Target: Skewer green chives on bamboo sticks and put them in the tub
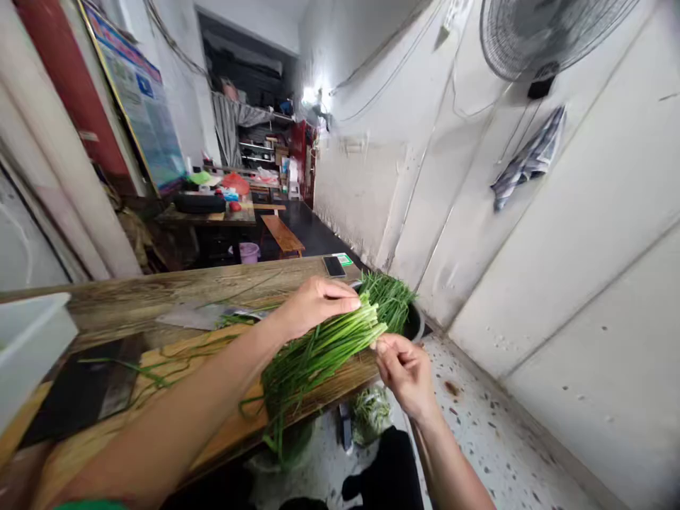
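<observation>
Currently, a bunch of green stalks point(324, 354) is held at the front edge of the wooden tabletop point(159, 289), its dark leaves trailing downward. Its pale ends are gripped from above by the fingers of the left hand point(321, 304), while the lowest ends are pinched between the closed fingers of the right hand point(404, 372). More greens point(390, 297) are contained in a basin point(419, 324) just beyond.

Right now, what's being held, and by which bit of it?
A bunch of green stalks, by its pale ends: left grip along the top, right grip at the lower edge.
</observation>
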### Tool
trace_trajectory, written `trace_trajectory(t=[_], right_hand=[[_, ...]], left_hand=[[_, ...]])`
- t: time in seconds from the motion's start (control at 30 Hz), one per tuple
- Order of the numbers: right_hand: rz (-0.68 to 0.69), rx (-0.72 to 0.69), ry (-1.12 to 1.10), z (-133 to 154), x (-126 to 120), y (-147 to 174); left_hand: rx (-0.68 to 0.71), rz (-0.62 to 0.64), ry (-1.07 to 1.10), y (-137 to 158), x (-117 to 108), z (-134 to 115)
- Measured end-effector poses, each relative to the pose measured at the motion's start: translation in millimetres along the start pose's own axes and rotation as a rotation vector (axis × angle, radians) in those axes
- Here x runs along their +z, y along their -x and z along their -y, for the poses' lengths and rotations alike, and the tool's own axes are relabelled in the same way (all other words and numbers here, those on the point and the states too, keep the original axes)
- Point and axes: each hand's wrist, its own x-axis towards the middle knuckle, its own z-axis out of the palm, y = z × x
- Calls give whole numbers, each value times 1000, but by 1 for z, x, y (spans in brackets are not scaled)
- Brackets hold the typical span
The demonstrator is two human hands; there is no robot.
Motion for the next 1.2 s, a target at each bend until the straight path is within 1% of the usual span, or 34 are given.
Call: trace_trajectory(t=[0.1, 0.2, 0.3, 0.43, 0.63, 0.77, 0.83, 0.87, 0.93, 1.03, 1.1, 1.17, 1.2], right_hand=[[-32, 26, -28, 3, 5, 0], [-43, 38, -33, 2, 10, -2], [-24, 24, -4, -1, 13, -6], [-12, 10, 9, -2, 18, -10], [0, 18, 16, -4, 27, -14], [9, 18, -17, -7, 33, -18], [5, -12, -43, -4, 37, -25], [-4, -41, -53, 0, 39, -30], [-22, -124, -64, 13, 47, -42], [2, -284, -88, 43, 67, -63], [43, -367, -110, 64, 85, -75], [66, -422, -138, 81, 106, -85], [81, -440, -158, 88, 117, -89]], left_hand=[[-30, 1, 51, 1, 0, 1], [-70, -30, 108, 3, -2, 6], [-113, -56, 152, 5, -4, 11], [-157, -42, 207, 8, -5, 15], [-203, -71, 230, 13, -8, 22], [-241, -79, 261, 14, -8, 29], [-248, -112, 288, 12, -12, 26], [-236, -128, 290, 11, -16, 22], [-166, -163, 248, 8, -28, 5], [15, -239, 89, 3, -56, -37], [130, -250, -14, 3, -75, -68], [156, -225, -50, 5, -88, -95], [147, -235, -59, 7, -93, -106]])
